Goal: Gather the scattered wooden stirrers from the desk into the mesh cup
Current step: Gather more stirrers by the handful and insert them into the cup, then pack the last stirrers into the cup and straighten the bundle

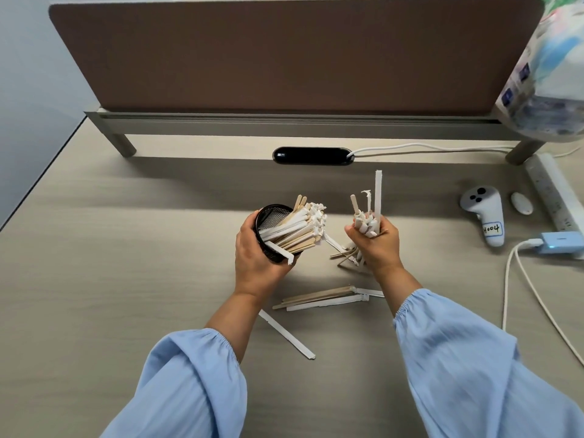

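Note:
My left hand [257, 257] grips a black mesh cup [271, 214], tilted with its mouth toward the right and lifted off the desk. Many wooden stirrers [300, 230], some in white paper sleeves, stick out of it. My right hand [374, 245] is closed around a bunch of stirrers [368, 210] held upright, just right of the cup's mouth. More stirrers lie on the desk: a small pile [346, 256] under my right hand, a group [322, 297] between my wrists, and one wrapped stirrer [286, 333] nearer me.
A brown divider panel [284, 55] on a raised shelf closes the back of the desk. A black oval device [311, 155] with a white cable sits under it. On the right are a white controller [483, 213], a white power strip [551, 191], a blue charger [559, 245] and a patterned bag [550, 90].

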A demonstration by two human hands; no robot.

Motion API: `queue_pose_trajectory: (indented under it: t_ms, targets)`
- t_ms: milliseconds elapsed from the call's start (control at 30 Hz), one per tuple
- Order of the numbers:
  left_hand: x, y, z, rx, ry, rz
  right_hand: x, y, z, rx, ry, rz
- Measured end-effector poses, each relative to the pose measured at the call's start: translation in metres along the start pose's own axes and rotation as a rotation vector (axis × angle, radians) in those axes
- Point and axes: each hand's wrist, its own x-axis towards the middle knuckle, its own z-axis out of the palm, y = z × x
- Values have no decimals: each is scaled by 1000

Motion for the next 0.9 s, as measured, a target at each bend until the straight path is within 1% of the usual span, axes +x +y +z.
queue_pose_trajectory:
  t_ms: [100, 233, 400, 500, 633, 700, 767, 833, 900]
  targets:
    - [0, -1, 0, 0, -4, -16, 0, -5, 2, 8, 11, -65]
    - [-1, 3, 1, -16, -21, -15, -3, -2, 1, -24, 44, -31]
    - [-1, 3, 1, -32, -25, -34, 0, -6, -1, -18, 59, -120]
    - [-1, 5, 3, -36, -33, -34, 0, -3, 1, -55, 74, -86]
    - [-1, 5, 4, -26, -37, -30, 2, -2, 3, -87, 68, -86]
    - [-1, 5, 4, -23, -36, -26, 4, -5, 3, -24, 116, -52]
    - [0, 6, 4, -26, -32, -21, 8, -13, 1, 42, 211, -52]
    - [0, 6, 4, -27, -29, -17, 13, -23, -1, 111, 284, -101]
    - [0, 5, 4, -31, -28, -18, 17, -29, -3, 145, 300, -190]
